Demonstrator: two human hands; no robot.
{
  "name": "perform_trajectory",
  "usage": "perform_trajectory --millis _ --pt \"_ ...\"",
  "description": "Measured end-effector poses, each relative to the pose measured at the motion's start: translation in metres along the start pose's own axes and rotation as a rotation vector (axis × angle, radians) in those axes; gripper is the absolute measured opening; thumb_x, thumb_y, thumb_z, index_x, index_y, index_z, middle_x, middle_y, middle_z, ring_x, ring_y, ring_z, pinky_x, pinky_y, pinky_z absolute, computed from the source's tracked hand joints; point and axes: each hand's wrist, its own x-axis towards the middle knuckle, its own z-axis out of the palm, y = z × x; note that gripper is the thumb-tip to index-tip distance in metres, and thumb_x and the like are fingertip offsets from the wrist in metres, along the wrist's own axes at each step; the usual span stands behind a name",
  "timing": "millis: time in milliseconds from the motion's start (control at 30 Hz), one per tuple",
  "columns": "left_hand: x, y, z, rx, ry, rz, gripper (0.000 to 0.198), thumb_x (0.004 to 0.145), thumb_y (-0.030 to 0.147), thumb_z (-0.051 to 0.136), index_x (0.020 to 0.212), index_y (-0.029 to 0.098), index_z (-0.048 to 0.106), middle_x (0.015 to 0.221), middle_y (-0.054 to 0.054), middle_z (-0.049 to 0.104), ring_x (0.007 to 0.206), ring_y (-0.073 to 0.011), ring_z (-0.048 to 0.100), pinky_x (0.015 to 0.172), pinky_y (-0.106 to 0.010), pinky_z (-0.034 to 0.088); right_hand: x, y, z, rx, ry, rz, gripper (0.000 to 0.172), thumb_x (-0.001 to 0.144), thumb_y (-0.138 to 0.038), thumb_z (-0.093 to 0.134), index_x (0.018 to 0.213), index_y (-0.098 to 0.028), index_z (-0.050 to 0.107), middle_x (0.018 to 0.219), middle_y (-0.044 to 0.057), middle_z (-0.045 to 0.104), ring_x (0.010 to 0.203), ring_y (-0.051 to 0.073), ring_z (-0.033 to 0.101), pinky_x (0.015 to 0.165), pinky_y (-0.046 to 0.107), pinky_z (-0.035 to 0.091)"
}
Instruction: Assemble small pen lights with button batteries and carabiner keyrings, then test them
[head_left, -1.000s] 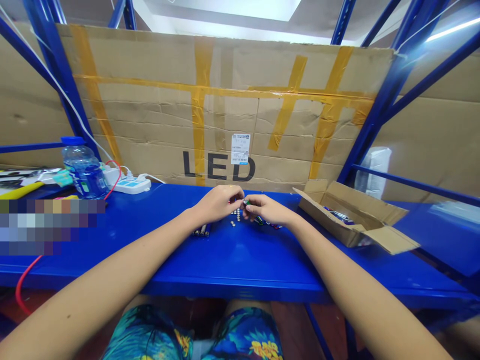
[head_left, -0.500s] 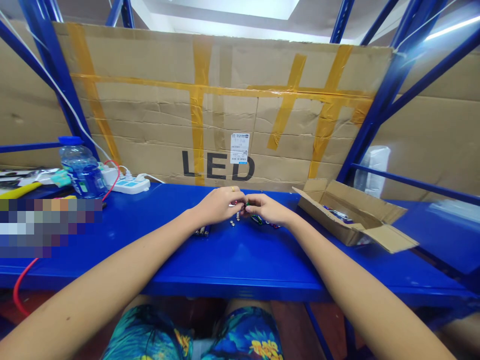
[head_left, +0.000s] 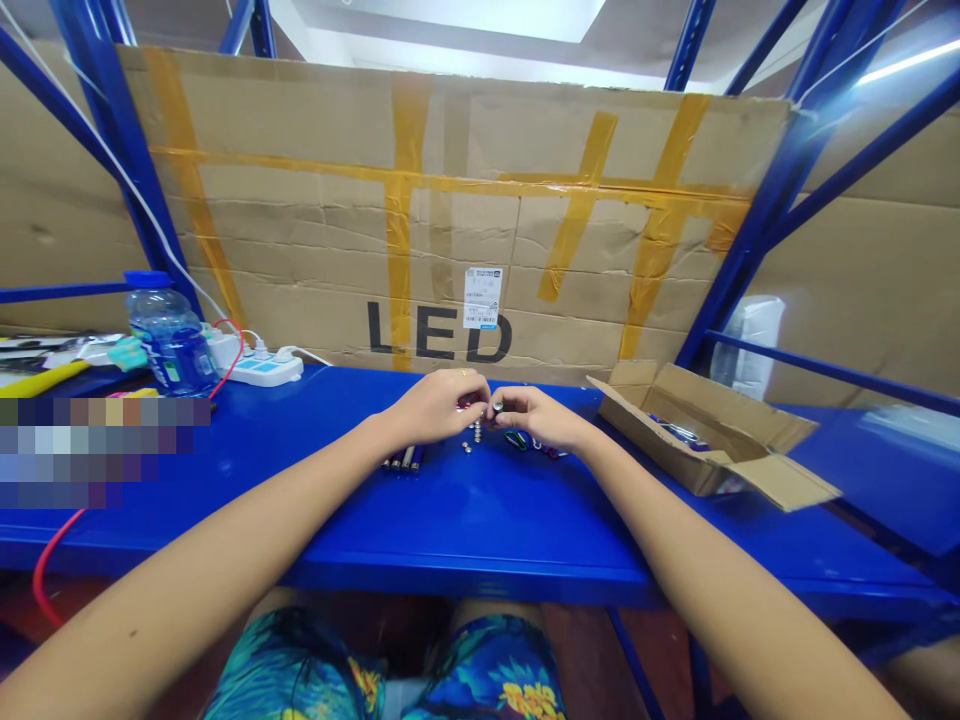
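Observation:
My left hand (head_left: 442, 408) is bent over the blue tabletop, fingers curled in a pinch, with a bit of red showing under them; what they grip is mostly hidden. Almost touching it, my right hand (head_left: 541, 416) pinches a small dark piece with a round silver end (head_left: 498, 407). Below the fingertips lie several small silver button-like pieces (head_left: 477, 432). Beside my left wrist, several dark slim tubes with silver ends (head_left: 405, 460) lie side by side. Coloured loops (head_left: 517, 438), green and purple among them, lie under my right hand.
An open cardboard box (head_left: 701, 470) with small blue and silver items stands at the right. At the left are a blue-capped bottle (head_left: 172, 345), a white power strip (head_left: 266, 370) and a red cable (head_left: 46, 560). A large cardboard panel (head_left: 315, 250) rises behind the table.
My right fingers have turned the small piece so its round silver end faces me. My left hand stays nearly in place. The view has shifted slightly.

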Motion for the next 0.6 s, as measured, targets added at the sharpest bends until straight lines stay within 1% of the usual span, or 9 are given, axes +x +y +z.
perform_trajectory --millis 67,167,233,300,400,467,600 --pt "-0.001 -0.002 -0.006 0.035 -0.093 0.016 0.015 0.084 0.019 0.054 0.089 0.017 0.068 0.084 -0.003 0.068 0.077 -0.0151 0.06 0.069 -0.026 0.042 0.0 -0.001 -0.004 -0.084 0.011 -0.031 0.009 0.075 -0.022 0.066 0.082 -0.018 0.063 0.087 0.002 0.065 0.089 0.018 0.06 0.088 0.036 0.046" --pt "-0.003 -0.005 -0.012 0.056 -0.301 0.033 0.017 0.082 0.018 0.055 0.089 0.019 0.071 0.087 -0.004 0.069 0.078 -0.0159 0.061 0.069 -0.026 0.042 0.0 -0.003 -0.007 -0.174 0.014 -0.065 0.009 0.075 -0.023 0.065 0.082 -0.017 0.064 0.086 0.003 0.065 0.087 0.018 0.059 0.086 0.035 0.044" --pt "-0.004 -0.006 -0.012 0.05 -0.416 0.034 0.019 0.081 0.017 0.056 0.09 0.021 0.072 0.086 -0.003 0.07 0.077 -0.0157 0.062 0.068 -0.026 0.042 0.0 -0.003 -0.008 -0.192 0.013 -0.069 0.009 0.076 -0.023 0.065 0.083 -0.017 0.065 0.086 0.003 0.065 0.086 0.018 0.059 0.086 0.035 0.044" --pt "-0.005 -0.007 -0.01 0.052 -0.488 0.031 0.02 0.08 0.016 0.057 0.092 0.022 0.073 0.086 -0.003 0.071 0.077 -0.0159 0.062 0.068 -0.026 0.041 0.0 -0.003 -0.009 -0.189 0.011 -0.063 0.009 0.076 -0.023 0.065 0.083 -0.017 0.065 0.086 0.003 0.065 0.086 0.018 0.059 0.086 0.035 0.044" --pt "-0.006 -0.006 -0.005 0.067 -0.546 0.027 0.022 0.08 0.014 0.057 0.092 0.022 0.073 0.081 -0.002 0.071 0.073 -0.0157 0.06 0.066 -0.026 0.039 -0.001 -0.004 -0.007 -0.157 0.011 -0.043 0.009 0.076 -0.023 0.067 0.082 -0.017 0.066 0.087 0.003 0.066 0.087 0.018 0.059 0.087 0.036 0.044" --pt "-0.006 -0.004 -0.003 0.084 -0.563 0.025 0.022 0.079 0.012 0.056 0.088 0.021 0.073 0.079 -0.002 0.07 0.07 -0.0151 0.059 0.064 -0.026 0.037 -0.002 -0.004 -0.006 -0.041 0.004 -0.025 0.01 0.075 -0.023 0.069 0.081 -0.017 0.065 0.087 0.003 0.066 0.088 0.018 0.06 0.089 0.037 0.045" --pt "-0.005 -0.004 0.0 0.119 -0.575 0.02 0.02 0.08 0.011 0.055 0.085 0.019 0.073 0.079 -0.004 0.07 0.07 -0.015 0.057 0.063 -0.025 0.035 -0.005 -0.005 -0.003 0.372 -0.081 0.013 0.017 0.076 -0.028 0.071 0.084 -0.017 0.061 0.089 0.005 0.066 0.092 0.021 0.064 0.092 0.044 0.048"
